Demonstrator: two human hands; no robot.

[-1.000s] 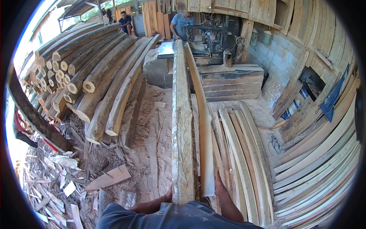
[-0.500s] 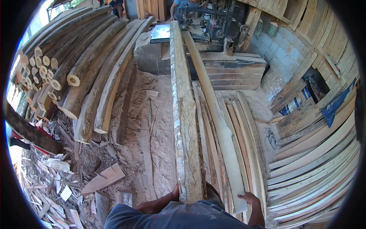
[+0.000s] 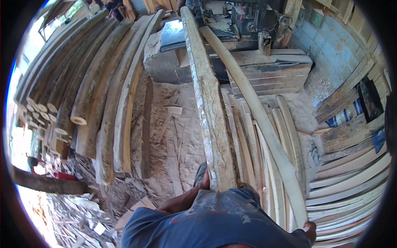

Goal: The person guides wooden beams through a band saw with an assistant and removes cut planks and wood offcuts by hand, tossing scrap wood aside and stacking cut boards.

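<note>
A long, partly squared log [image 3: 212, 111] with bark on its left side runs from the machine to my waist. At its near end my left hand [image 3: 205, 181] grips the left side, its fingers mostly hidden behind the wood. To the right, a long pale plank [image 3: 264, 120] slants from beside the log's far end toward me. My right hand [image 3: 309, 229] is closed around the plank's near end, well out to my right. The plank passes above several sawn boards [image 3: 248, 136] lying on the ground.
A sawing machine [image 3: 244, 20] stands ahead, behind a timber-sided base [image 3: 273, 74]. Round logs [image 3: 89, 87] are stacked at left, above scattered offcuts [image 3: 78, 219]. Curved planks [image 3: 351, 194] are piled at right. Another person's hand [image 3: 180, 5] shows by the machine; someone sits far left [image 3: 115, 9].
My right hand has swung the plank's near end outward to the right, away from the log. My left hand stays at the log's end. The whole view has shifted.
</note>
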